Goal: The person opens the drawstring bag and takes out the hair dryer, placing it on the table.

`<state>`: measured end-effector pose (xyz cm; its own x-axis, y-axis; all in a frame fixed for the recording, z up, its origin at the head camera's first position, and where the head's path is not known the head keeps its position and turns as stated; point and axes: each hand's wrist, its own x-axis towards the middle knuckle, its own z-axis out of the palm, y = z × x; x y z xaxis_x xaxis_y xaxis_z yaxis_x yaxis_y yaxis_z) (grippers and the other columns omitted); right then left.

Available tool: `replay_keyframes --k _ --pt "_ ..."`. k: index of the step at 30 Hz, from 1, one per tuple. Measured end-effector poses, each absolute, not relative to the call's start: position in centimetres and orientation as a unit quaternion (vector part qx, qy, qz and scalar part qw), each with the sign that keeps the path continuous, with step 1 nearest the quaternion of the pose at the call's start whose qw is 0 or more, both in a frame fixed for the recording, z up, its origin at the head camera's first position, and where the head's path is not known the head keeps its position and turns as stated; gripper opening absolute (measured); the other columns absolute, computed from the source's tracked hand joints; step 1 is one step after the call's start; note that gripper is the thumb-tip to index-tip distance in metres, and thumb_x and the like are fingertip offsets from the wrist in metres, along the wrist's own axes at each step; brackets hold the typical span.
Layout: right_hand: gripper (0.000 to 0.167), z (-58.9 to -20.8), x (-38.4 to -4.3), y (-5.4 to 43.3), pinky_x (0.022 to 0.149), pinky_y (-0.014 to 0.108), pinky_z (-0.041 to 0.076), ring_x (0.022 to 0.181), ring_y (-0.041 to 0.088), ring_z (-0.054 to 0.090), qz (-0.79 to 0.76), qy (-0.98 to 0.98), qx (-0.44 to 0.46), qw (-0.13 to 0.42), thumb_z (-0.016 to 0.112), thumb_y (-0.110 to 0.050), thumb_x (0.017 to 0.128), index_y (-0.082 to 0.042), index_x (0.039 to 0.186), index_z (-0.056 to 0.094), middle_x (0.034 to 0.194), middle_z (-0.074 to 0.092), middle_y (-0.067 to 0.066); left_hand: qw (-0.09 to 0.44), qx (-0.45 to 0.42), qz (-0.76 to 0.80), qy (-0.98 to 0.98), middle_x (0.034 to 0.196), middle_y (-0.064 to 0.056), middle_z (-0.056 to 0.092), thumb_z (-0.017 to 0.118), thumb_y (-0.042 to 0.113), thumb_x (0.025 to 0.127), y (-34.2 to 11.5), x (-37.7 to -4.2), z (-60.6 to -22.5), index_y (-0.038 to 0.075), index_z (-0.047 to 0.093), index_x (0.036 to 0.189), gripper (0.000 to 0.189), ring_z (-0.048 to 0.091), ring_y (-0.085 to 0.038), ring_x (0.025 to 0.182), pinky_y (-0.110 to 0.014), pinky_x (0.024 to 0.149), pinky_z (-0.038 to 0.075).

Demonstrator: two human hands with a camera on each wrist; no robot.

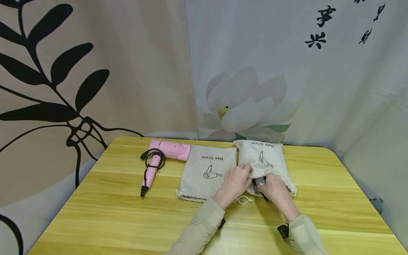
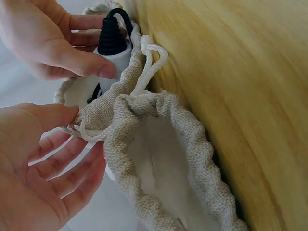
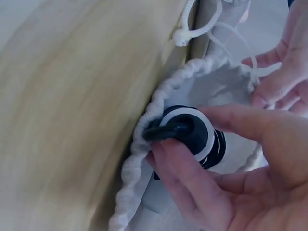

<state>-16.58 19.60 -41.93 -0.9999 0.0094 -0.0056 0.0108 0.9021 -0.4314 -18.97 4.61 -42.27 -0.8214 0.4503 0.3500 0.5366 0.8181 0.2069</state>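
Note:
A beige drawstring bag printed "Hair Dryer" lies on the right of the table, its mouth towards me. My left hand pinches the rim of that mouth between thumb and fingers. Inside the mouth my right hand grips the grey handle end of a hair dryer, from which a black cord sleeve sticks out. The bag hides the rest of the dryer. In the right wrist view, the fingers and thumb surround the dryer's handle end, with black cord beside it.
A second bag with the same print lies flat just left of the first, its gathered mouth agape. Further left is a pink hair dryer with a coiled black cord. A curtain hangs behind the wooden table.

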Motion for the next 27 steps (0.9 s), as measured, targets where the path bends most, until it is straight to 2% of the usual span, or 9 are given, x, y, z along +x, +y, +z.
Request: replay_keyframes --k 5,14,21,27 --pt "0.026 -41.4 -16.4 20.0 0.043 0.029 0.038 0.049 0.018 0.048 -0.223 0.975 -0.003 0.014 0.069 -0.018 0.079 0.005 0.082 0.058 0.064 0.058 0.014 0.14 -0.263 -0.151 -0.942 0.088 0.003 0.066 0.068 0.021 0.086 4.7 -19.0 -42.4 0.017 0.062 0.1 0.015 0.064 -0.014 0.07 -0.021 0.05 0.045" --pt "0.029 -40.8 -16.4 20.7 0.049 0.032 0.041 0.057 0.022 0.049 -0.193 0.981 -0.02 0.031 0.07 -0.021 0.078 0.005 0.08 0.058 0.07 0.059 0.017 0.124 -0.261 -0.159 -0.944 0.092 0.003 0.067 0.067 0.02 0.086 4.8 -19.1 -42.7 0.017 0.062 0.101 0.016 0.065 -0.013 0.072 -0.019 0.052 0.045" --pt "0.028 -40.5 -15.9 21.4 0.049 0.029 0.038 0.056 0.019 0.048 -0.184 0.981 -0.035 0.042 0.072 -0.021 0.078 0.004 0.083 0.059 0.066 0.056 0.011 0.133 -0.268 -0.154 -0.942 0.091 0.004 0.067 0.067 0.02 0.086 4.8 -19.0 -42.8 0.016 0.062 0.1 0.016 0.065 -0.013 0.074 -0.02 0.054 0.046" --pt "0.027 -40.5 -15.5 22.5 0.05 0.028 0.037 0.055 0.017 0.046 -0.203 0.976 -0.053 0.053 0.073 -0.015 0.076 0.004 0.086 0.057 0.063 0.051 0.006 0.11 -0.283 -0.153 -0.94 0.092 0.004 0.067 0.067 0.023 0.088 5.1 -18.9 -42.9 0.016 0.061 0.102 0.017 0.064 -0.01 0.075 -0.016 0.057 0.046"
